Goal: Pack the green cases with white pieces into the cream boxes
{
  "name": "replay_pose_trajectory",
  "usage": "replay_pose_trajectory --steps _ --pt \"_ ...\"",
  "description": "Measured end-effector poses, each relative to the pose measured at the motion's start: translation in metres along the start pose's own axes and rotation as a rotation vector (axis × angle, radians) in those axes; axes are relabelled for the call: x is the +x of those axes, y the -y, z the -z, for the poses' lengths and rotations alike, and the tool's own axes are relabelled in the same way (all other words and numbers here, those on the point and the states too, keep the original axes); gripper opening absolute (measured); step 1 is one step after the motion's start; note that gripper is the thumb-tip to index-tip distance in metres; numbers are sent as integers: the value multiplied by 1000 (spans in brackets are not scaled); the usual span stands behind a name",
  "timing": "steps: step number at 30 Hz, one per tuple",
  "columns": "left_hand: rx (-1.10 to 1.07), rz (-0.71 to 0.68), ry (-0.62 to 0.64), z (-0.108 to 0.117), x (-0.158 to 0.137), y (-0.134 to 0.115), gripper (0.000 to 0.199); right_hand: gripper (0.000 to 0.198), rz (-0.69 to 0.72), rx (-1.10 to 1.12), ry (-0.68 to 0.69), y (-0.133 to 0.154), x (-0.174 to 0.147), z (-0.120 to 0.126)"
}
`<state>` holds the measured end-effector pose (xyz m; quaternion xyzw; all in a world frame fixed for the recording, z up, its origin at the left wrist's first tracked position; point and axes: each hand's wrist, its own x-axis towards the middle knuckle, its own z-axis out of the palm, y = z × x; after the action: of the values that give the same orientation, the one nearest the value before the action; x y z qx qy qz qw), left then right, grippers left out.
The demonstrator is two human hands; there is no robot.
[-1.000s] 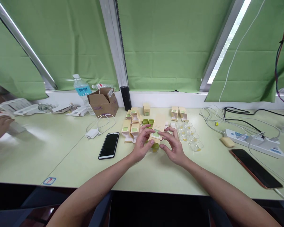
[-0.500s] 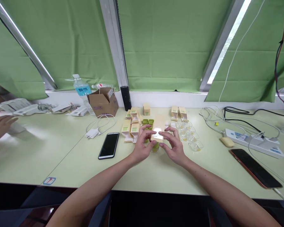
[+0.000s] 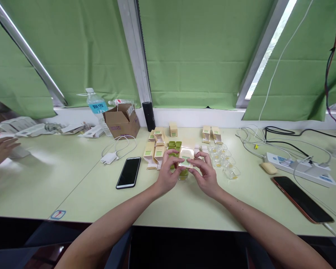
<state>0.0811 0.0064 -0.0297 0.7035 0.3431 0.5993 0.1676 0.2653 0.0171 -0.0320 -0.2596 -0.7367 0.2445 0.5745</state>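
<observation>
Tan carton point(image 3: 186, 153) gripped btwn L hand point(image 3: 168, 172) & R hand point(image 3: 205, 173), mid-table.
Carton was slim, smooth card w/ sq. corners, a bright glare on its face & a greenish patch nr the bottom; L fingers & thumb pinched one side, R fingers & thumb the other, so both grips were closed on it. Just below, partly hidden by the hands, sat a clear cup w/ green inside point(image 3: 183, 175). Beyond the L hand: sm. glossy green cups point(image 3: 175, 144), rounded-sq., in rows. To their left, open-ended card boxes point(image 3: 149, 153) w/ green sq. labels, flaps out. Nr the R hand, clear plastic cups point(image 3: 223, 160), thin-walled, shiny, yellowish spots. Table point(image 3: 162, 209) was pale, smooth, flat; a glass-fronted phone point(image 3: 128, 172) lay left of the boxes.
</observation>
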Motion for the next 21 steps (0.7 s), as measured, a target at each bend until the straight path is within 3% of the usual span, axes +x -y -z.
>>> replay_pose_trajectory --steps 3,8,13,16,19,21 --pt "36 -1 39 1 -1 -3 22 31 31 -15 -1 1 1 1" --pt "150 -37 65 3 1 -7 47 43 180 -164 64 1 0 2" --pt "212 -17 -31 4 3 -4 48 61 259 -248 235 5 -3 3" --pt "168 23 -120 3 5 -1 42 65 278 -240 217 5 -1 6" --pt "95 75 -255 4 9 5 49 64 220 -308 171 1 2 8" --pt "49 102 -293 7 11 9 53 63 173 -412 210 -2 1 7"
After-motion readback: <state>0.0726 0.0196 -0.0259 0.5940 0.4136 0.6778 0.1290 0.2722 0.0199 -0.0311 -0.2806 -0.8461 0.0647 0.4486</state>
